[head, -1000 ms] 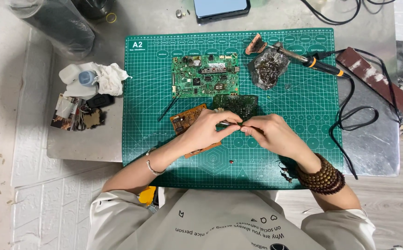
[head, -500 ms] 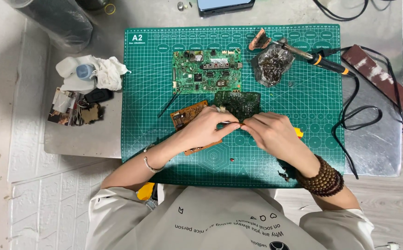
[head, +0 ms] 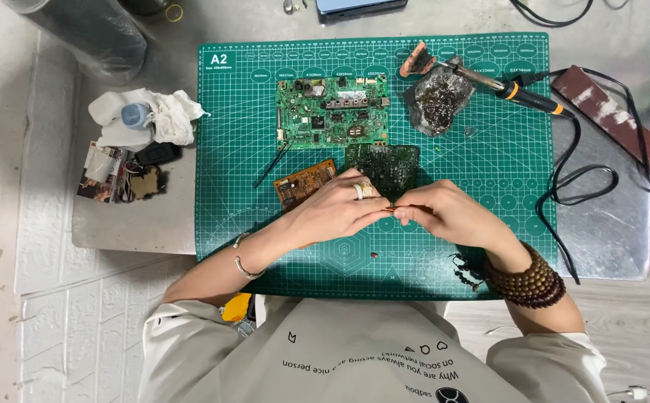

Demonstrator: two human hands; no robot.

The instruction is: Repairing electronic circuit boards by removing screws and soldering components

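Observation:
My left hand (head: 337, 207) and my right hand (head: 444, 216) meet fingertip to fingertip over the green cutting mat (head: 481, 194), pinching a tiny reddish part (head: 390, 211) between them. The part is too small to tell what it is. Just beyond my fingers lies a dark green circuit board (head: 384, 166). An orange-brown board (head: 304, 183) sits partly under my left hand. A larger bright green circuit board (head: 332, 110) lies farther back on the mat. A small red speck (head: 374, 254) lies on the mat near my wrists.
A soldering iron (head: 522, 93) with a black cable (head: 563, 186) lies at the back right beside a dark crumpled lump (head: 437, 101). White rags with a small bottle (head: 137, 117) and clutter sit left of the mat. A thin black probe (head: 269, 170) lies by the orange board.
Both hands have stayed together at the mat's middle, fingertips still pinched. The view has shifted slightly; nothing on the mat has visibly moved.

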